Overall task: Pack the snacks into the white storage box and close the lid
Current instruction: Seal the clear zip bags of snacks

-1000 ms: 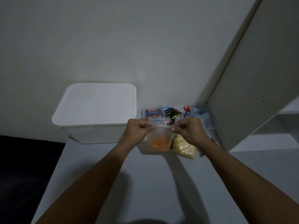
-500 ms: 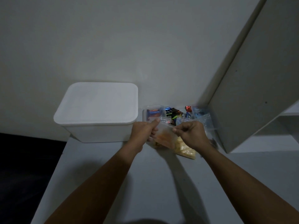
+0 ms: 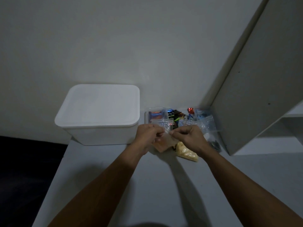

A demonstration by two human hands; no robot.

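Head cam: my left hand and right hand both pinch the orange snack bag, its top edge tilted away toward the wall, grip clamped tight.

matt white plastic storage box left of the hands; clear glossy crinkled plastic bag between them; shiny foil wrappers beyond; smooth matt tabletop beneath.

— Where's the white storage box?
— On the bench, lid on, sitting flat and closed.
— And the snacks?
— Just right of the box: a clear bag of orange snacks held up, tilted; a yellow bag lying flat beside it; behind them, wrapped sweets, possibly in a clear tray.
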